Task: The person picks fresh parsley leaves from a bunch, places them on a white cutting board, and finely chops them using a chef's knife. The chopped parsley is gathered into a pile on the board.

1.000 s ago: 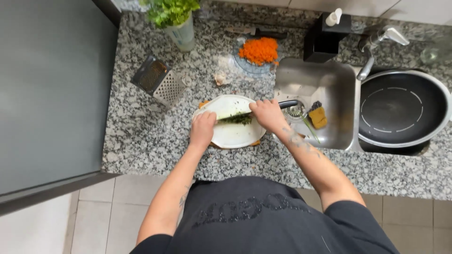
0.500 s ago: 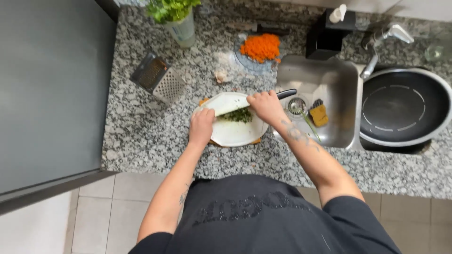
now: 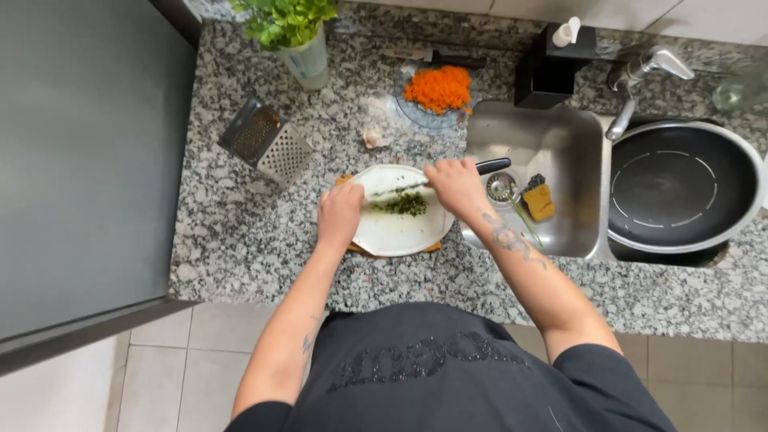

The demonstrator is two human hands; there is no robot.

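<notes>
Looking down from the head camera, I see my right hand [image 3: 458, 186] curled tight around the black handle of a knife [image 3: 436, 179], its blade lying across a white plate [image 3: 396, 232] on the speckled stone counter [image 3: 240, 232]. A small heap of chopped green herbs [image 3: 406, 205] sits on the plate just on the near side of the blade. My left hand [image 3: 340, 213] rests on the plate's left edge, fingers bent and drawn together, pressing down on the rim. Something orange-brown shows under the plate, too hidden to tell what. To the far left lies a metal grater [image 3: 268, 142] on its side, and beyond it a cup of leafy greens [image 3: 298, 32]. Far of the plate, a clear dish holds grated carrot [image 3: 438, 86]. Right of the plate is the steel sink [image 3: 552, 152], with a yellow sponge [image 3: 539, 202] by the drain, and further right a dark pan [image 3: 680, 188].
</notes>
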